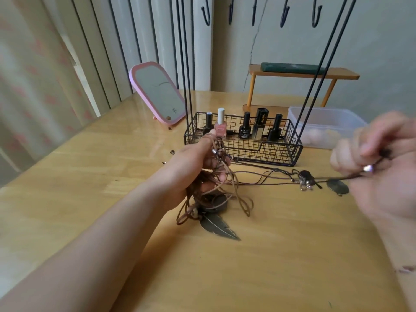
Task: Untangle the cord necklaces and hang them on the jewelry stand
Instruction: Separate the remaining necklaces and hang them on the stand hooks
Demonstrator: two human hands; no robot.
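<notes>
Cord necklaces [211,192]: a knotted bundle of thin brown cords with small beads, a dark round pendant and a metal feather pendant [219,226]; the loops spill onto the bench [112,154] in front of the stand.
Pulled strands: several cords run rightward from the bundle, low over the bench, carrying a dark round pendant [306,176] with small metal charms and an oval metal pendant [337,187].
Left hand [198,167]: forearm reaches in from the lower left; fingers curl round the tangle, cords wound over the fingers, holding it just above the bench.
Right hand [378,163]: blurred at the right edge; fingertips pinch the far end of a dark cord beside a small silver bead.
Jewelry stand [243,140]: black wire basket holding nail polish bottles [220,127], upright rods, hooks [284,13] along the top.
</notes>
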